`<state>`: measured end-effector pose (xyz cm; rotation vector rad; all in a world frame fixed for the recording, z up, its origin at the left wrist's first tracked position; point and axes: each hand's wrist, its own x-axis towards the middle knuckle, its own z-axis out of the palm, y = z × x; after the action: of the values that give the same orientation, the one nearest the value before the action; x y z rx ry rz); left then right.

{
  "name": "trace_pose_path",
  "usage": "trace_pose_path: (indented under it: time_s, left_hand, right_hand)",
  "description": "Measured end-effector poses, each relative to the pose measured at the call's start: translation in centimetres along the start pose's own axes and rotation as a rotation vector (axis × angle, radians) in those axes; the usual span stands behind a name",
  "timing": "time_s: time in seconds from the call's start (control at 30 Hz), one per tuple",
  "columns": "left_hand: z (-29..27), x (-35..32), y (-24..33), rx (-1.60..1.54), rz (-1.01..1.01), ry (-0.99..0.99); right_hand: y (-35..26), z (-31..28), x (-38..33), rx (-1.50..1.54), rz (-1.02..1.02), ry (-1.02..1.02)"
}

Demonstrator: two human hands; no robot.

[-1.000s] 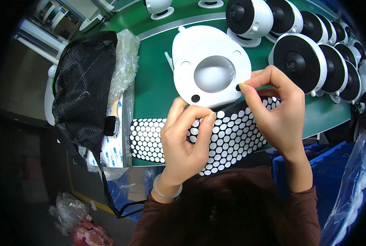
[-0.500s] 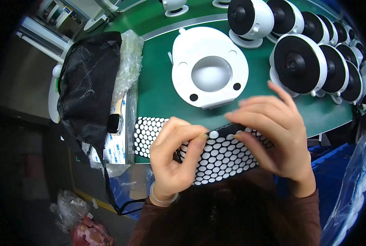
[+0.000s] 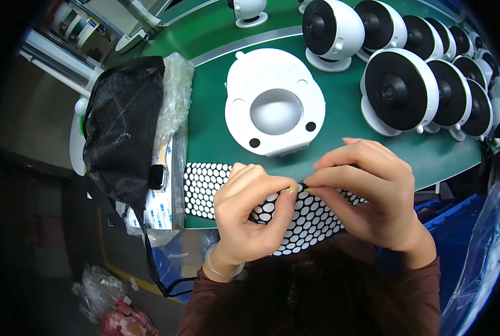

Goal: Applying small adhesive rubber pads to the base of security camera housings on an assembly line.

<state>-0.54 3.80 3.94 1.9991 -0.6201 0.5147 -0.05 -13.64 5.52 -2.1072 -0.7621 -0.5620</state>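
Note:
A sheet of white dots on black [image 3: 313,225] is held up near the table's front edge. My left hand [image 3: 250,213] pinches its upper edge between thumb and forefinger. My right hand [image 3: 373,196] has thumb and forefinger closed on a small black piece [image 3: 304,186] at that same edge; whether it is loose from the sheet I cannot tell. Another dotted sheet [image 3: 204,187] lies flat on the table, partly behind my left hand. Beyond my hands rests a white rounded housing [image 3: 281,70] with a round hollow and two black round pads [image 3: 254,143] on its face.
White round units with black fronts [image 3: 398,89] stand in rows at the right. At the left are a black mesh bag [image 3: 124,123], clear plastic wrap [image 3: 175,101] and a smartwatch [image 3: 157,177]. Blue crates [image 3: 457,224] sit below the table's right side.
My right thumb and forefinger have closed together at the sheet's edge, beside my left fingertips. My left hand has shifted slightly right. The view has shifted a little.

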Motion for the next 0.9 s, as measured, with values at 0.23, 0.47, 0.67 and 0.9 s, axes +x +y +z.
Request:
trace_pose_path:
  time_s: [0.23, 0.47, 0.67, 0.9]
  left_hand:
    - [-0.12, 0.0, -0.1, -0.002, -0.022, 0.004]
    - [-0.44, 0.05, 0.08, 0.037, 0.01, 0.006]
    - [-0.57, 0.04, 0.23, 0.031, 0.02, 0.01]
    - [-0.69, 0.14, 0.31, 0.051, 0.032, 0.017]
  right_hand:
    - [0.0, 0.48, -0.31, 0.013, -0.041, 0.048]
    - [-0.31, 0.51, -0.34, 0.053, 0.014, 0.049]
    - [-0.04, 0.65, -0.23, 0.08, -0.037, 0.057]
    - [-0.63, 0.65, -0.1, 0.042, -0.008, 0.066]
